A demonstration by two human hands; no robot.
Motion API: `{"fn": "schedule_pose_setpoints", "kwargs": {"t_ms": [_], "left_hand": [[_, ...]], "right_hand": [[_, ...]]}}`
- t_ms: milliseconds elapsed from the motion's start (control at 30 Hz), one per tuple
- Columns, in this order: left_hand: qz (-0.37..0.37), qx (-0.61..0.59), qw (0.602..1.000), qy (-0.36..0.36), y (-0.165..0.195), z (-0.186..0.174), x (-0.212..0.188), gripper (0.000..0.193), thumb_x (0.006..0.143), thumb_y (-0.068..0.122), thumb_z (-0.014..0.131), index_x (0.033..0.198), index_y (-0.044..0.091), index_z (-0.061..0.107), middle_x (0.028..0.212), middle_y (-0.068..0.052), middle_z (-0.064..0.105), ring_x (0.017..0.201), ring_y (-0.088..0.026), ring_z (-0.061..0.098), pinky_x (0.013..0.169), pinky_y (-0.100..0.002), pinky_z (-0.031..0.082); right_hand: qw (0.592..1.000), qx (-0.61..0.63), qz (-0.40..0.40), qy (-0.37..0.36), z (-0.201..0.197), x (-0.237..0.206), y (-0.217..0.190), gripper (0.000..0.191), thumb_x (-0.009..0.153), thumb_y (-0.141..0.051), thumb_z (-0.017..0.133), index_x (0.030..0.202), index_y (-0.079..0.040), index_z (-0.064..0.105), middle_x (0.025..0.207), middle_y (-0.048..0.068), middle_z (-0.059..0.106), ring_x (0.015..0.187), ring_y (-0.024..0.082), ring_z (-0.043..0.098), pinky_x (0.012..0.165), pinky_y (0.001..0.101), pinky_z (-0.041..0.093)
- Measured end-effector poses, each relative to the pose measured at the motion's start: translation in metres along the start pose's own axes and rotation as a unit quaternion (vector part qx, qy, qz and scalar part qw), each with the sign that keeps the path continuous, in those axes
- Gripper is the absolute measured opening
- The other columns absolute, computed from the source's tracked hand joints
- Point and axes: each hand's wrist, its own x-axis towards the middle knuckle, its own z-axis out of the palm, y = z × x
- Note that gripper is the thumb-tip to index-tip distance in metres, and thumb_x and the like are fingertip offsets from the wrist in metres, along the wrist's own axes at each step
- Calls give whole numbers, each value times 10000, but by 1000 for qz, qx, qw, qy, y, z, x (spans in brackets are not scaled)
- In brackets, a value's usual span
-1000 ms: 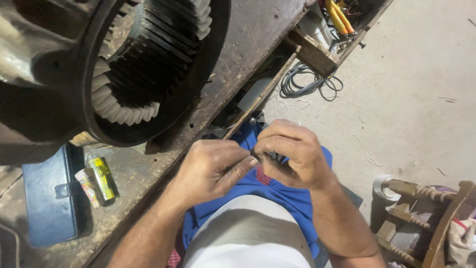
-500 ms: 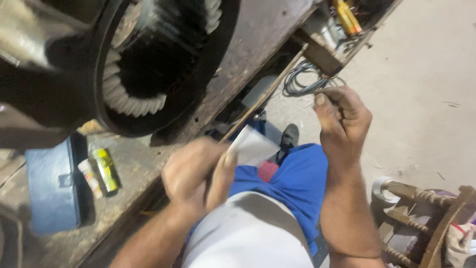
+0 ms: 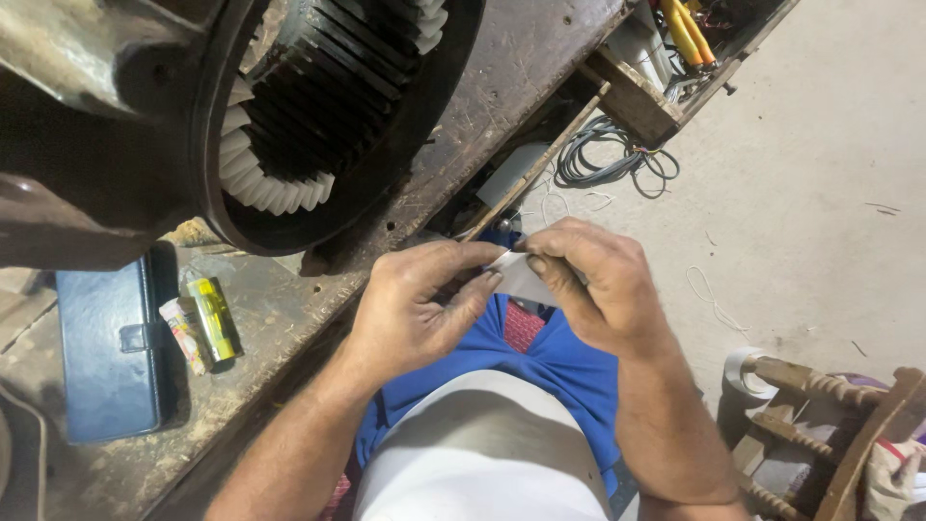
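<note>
Dust and grit covered the table (image 3: 289,318) where, at far left, a dark blue case (image 3: 106,352) lay flat, with a small yellow tube (image 3: 214,318) and a paler one (image 3: 183,335) just beside it. Above them sat the big motor housing (image 3: 318,106), its slots lined with white insulation.

Nearer, the left hand (image 3: 420,309) was curled, thumb and fingers pinching one end of a small white slip (image 3: 521,275) that looked like paper. The right hand (image 3: 593,285) was closed on the other end, so the slip hung between the two hands, over the person's lap and just off the table's edge.

To my eye the slip was the weak point: thin stuff, pulled from both ends, could tear or crease unevenly if one hand tugged harder. A loose pinch could let it drop to the floor (image 3: 820,174), among the coil of grey cable (image 3: 617,159) and stray white thread. Grimy fingers might also smudge it. At far right a wooden chair (image 3: 839,415) stood close to the right elbow, which might knock it.
</note>
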Motion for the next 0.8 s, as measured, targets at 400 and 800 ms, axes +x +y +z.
{"fn": "schedule_pose_setpoints", "kwargs": {"t_ms": [400, 800], "left_hand": [[-199, -300, 922, 143, -30, 14, -5, 216, 898, -37, 522, 973, -16, 723, 659, -41, 625, 497, -50, 509, 440, -217, 430], [-108, -273, 948, 121, -39, 13, 11, 707, 1058, 154, 604, 1658, 75, 240, 874, -22, 621, 667, -45, 521, 601, -202, 450]], "right_hand": [[964, -224, -141, 14, 28, 11, -21, 522, 839, -204, 879, 1260, 2, 648, 1206, 164, 652, 999, 323, 681, 842, 434, 551], [978, -106, 7, 177, 56, 74, 38, 327, 962, -88, 836, 1251, -12, 703, 1079, 111, 726, 897, 179, 711, 737, 286, 572]]}}
